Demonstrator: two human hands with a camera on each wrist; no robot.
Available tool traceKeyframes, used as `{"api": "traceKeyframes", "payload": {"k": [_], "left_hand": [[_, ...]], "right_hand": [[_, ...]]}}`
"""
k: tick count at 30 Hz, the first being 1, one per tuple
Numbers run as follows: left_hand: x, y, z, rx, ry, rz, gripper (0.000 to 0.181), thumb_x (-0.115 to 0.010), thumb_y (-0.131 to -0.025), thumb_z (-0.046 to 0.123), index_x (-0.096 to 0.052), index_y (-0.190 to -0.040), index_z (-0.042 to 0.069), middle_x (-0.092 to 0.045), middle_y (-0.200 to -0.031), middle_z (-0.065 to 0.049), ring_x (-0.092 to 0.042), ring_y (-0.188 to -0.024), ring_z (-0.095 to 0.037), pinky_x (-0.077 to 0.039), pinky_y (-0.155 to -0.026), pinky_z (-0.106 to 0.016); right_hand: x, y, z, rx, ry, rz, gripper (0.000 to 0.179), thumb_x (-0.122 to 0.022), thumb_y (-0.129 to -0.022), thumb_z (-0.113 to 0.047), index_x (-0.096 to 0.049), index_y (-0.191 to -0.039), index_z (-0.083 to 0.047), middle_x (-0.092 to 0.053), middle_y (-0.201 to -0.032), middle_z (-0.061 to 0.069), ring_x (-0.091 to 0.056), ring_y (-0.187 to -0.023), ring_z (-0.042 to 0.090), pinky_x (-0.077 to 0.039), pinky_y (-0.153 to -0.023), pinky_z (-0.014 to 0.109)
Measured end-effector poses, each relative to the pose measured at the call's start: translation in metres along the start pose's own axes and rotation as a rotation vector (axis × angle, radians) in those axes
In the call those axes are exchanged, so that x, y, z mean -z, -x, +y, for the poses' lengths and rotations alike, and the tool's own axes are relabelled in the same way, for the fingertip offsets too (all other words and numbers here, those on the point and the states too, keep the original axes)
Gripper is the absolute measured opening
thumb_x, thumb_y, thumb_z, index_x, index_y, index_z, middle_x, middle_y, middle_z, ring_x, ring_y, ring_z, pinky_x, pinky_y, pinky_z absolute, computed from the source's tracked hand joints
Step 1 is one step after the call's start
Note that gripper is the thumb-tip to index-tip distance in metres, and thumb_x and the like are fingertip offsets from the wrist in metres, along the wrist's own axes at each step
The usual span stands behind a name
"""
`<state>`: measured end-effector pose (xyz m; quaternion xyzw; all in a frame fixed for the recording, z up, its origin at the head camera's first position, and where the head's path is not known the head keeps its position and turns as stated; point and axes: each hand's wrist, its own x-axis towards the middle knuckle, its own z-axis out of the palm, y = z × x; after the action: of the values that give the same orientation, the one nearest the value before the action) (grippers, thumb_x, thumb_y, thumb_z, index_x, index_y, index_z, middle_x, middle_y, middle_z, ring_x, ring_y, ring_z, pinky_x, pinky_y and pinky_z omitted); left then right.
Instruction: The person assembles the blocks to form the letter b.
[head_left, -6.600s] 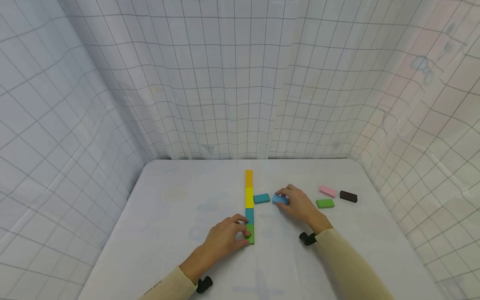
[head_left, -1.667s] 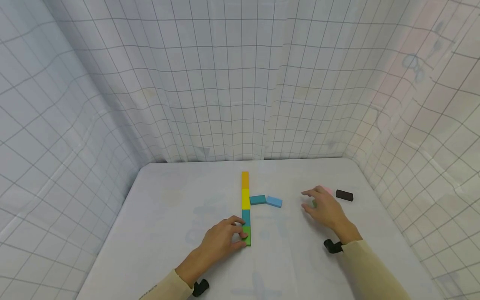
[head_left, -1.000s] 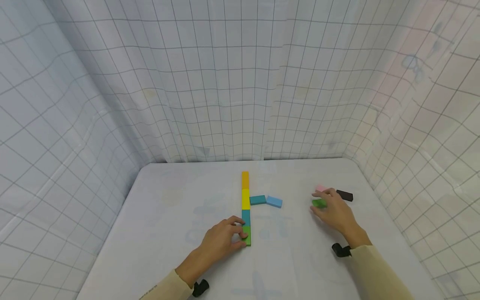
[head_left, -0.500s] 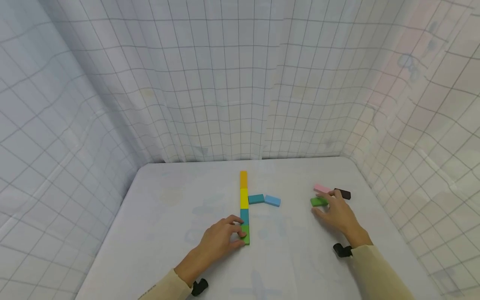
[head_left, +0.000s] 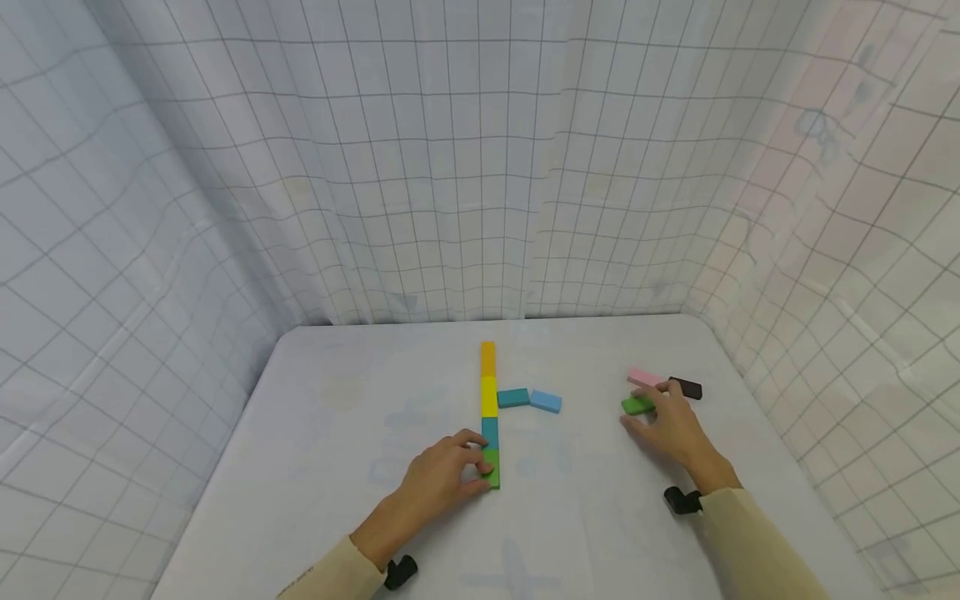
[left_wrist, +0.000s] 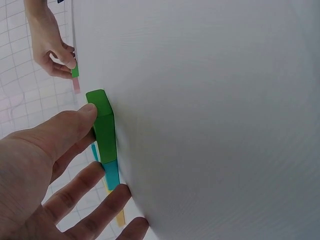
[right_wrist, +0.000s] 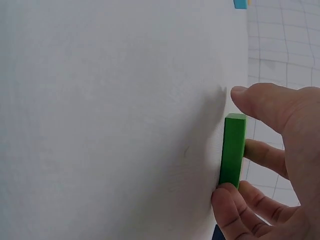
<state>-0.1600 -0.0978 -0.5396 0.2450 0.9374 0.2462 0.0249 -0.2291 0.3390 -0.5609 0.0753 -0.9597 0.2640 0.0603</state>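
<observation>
On the white table a straight row of flat domino-like blocks runs away from me: green (head_left: 491,477), teal (head_left: 490,432), yellow (head_left: 489,397) and orange (head_left: 488,358). My left hand (head_left: 444,475) rests along the row's left side; its thumb (left_wrist: 82,120) touches the green block and a finger touches the teal one. Beside the yellow block lie a second teal block (head_left: 513,398) and a light blue block (head_left: 545,402), end to end. My right hand (head_left: 675,423) touches another green block (right_wrist: 233,150) with its fingers, the thumb slightly apart from it.
Just behind the right hand lie a pink block (head_left: 643,377) and a black block (head_left: 687,388). White gridded curtains (head_left: 435,183) enclose the table (head_left: 337,417) at the back and both sides.
The light blue block has slid left to the second teal block. My right hand has left it and moved right to the loose green block, which has turned slightly. The left hand stays put.
</observation>
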Motion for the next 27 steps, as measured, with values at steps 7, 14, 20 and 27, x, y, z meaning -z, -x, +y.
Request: {"api": "traceKeyframes", "payload": {"k": [7, 14, 20, 27], "left_hand": [[-0.004, -0.001, -0.003, 0.003, -0.013, 0.0, 0.011, -0.1, -0.095, 0.029, -0.091, -0.1, 0.025, -0.078, -0.143, 0.003, -0.079, -0.117, -0.022, -0.07, -0.092, -0.041], [-0.002, -0.003, -0.003, 0.004, -0.011, -0.004, 0.012, -0.1, -0.095, 0.029, -0.091, -0.1, 0.025, -0.078, -0.143, 0.002, -0.079, -0.117, -0.022, -0.07, -0.092, -0.041], [-0.001, -0.005, -0.003, -0.004, -0.024, -0.001, 0.011, -0.1, -0.095, 0.03, -0.091, -0.101, 0.025, -0.078, -0.144, 0.002, -0.079, -0.117, -0.022, -0.069, -0.091, -0.041], [-0.001, -0.002, -0.003, 0.009, -0.026, -0.005, 0.012, -0.1, -0.094, 0.031, -0.091, -0.1, 0.027, -0.078, -0.143, 0.004, -0.079, -0.117, -0.022, -0.069, -0.09, -0.04]], "right_hand": [[-0.004, -0.002, 0.001, 0.064, -0.01, 0.059, 0.044, -0.095, -0.095, -0.026, -0.08, -0.127, -0.001, -0.061, -0.124, 0.037, -0.067, -0.097, 0.041, -0.06, -0.087, 0.064], [-0.006, -0.004, 0.0, 0.049, -0.01, 0.032, 0.04, -0.094, -0.095, -0.017, -0.081, -0.129, 0.0, -0.064, -0.128, 0.039, -0.071, -0.107, 0.045, -0.062, -0.095, 0.067], [-0.006, -0.006, -0.005, 0.07, 0.008, 0.03, 0.038, -0.095, -0.095, -0.011, -0.081, -0.128, 0.001, -0.067, -0.126, 0.037, -0.073, -0.106, 0.042, -0.063, -0.096, 0.063], [-0.01, -0.008, -0.011, 0.098, 0.009, 0.02, 0.039, -0.095, -0.093, -0.012, -0.082, -0.128, -0.001, -0.069, -0.127, 0.032, -0.071, -0.106, 0.037, -0.06, -0.097, 0.06]]}}
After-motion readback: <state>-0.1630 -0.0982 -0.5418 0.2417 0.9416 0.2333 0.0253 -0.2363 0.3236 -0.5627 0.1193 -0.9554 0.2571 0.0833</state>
